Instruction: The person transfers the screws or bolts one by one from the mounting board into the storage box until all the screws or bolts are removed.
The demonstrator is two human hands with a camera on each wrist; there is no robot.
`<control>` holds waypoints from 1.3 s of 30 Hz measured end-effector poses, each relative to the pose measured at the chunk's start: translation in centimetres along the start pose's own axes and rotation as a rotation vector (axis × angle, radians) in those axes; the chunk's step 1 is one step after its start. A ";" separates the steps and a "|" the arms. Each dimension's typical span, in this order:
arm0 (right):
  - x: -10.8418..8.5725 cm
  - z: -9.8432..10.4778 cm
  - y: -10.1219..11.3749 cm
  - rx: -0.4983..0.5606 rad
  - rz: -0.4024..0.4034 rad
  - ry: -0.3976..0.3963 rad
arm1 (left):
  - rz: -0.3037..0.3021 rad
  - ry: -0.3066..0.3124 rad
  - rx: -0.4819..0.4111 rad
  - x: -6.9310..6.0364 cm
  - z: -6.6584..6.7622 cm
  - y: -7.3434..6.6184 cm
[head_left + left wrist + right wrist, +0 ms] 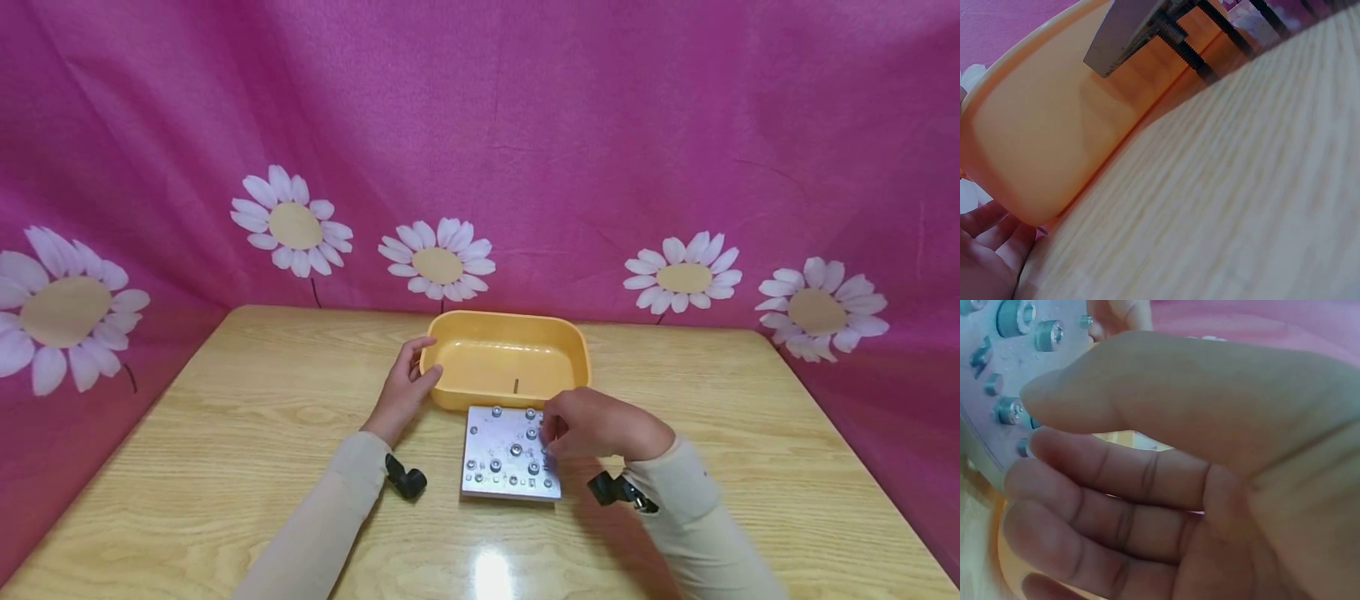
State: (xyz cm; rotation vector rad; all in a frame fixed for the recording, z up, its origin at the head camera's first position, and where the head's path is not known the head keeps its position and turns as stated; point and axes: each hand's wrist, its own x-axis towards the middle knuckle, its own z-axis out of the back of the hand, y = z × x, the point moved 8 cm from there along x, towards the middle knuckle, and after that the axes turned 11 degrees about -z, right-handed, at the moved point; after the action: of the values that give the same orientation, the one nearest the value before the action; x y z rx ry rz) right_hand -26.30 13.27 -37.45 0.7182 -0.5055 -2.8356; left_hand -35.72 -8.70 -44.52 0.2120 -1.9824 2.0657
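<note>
A silver metal plate (504, 479) with several socket-head bolts stands in front of the yellow tub (510, 320). In the left wrist view, threaded bolt shafts (1188, 53) stick out beneath the plate. My right hand (592, 423) is at the plate's right edge, its thumb and index finger pinching a small bolt (1034, 422) mostly hidden by the fingertips. The left hand (402, 392) holds the tub's left end, thumb at the rim and fingers around the outer side. Inside the tub lies one thin dark screw (516, 386).
The light wooden table (247, 433) carries the tub and plate. Behind it and along both sides hangs a pink curtain (555, 150) with white daisies. Black wrist straps with cameras (405, 479) sit on both sleeves.
</note>
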 end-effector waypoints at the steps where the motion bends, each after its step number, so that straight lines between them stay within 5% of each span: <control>1: 0.0 -0.1 0.0 -0.001 -0.006 0.004 | 0.007 0.004 -0.004 -0.1 0.0 -0.1; 11: 0.5 -0.7 0.2 -0.038 0.006 -0.014 | 0.038 0.035 0.018 -1.1 -0.2 -2.6; 19: 0.7 -1.0 0.1 -0.036 -0.012 -0.011 | 0.020 0.010 -0.012 -0.2 0.0 0.2; 39: 0.9 -0.9 0.4 -0.061 -0.014 -0.032 | -0.020 -0.005 -0.007 0.1 0.1 0.1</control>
State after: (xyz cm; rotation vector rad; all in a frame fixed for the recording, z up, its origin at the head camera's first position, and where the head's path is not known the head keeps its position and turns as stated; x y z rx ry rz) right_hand -26.61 12.46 -38.47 0.6689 -0.4190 -2.8656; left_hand -35.82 -8.81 -44.64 0.2345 -1.9821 2.0481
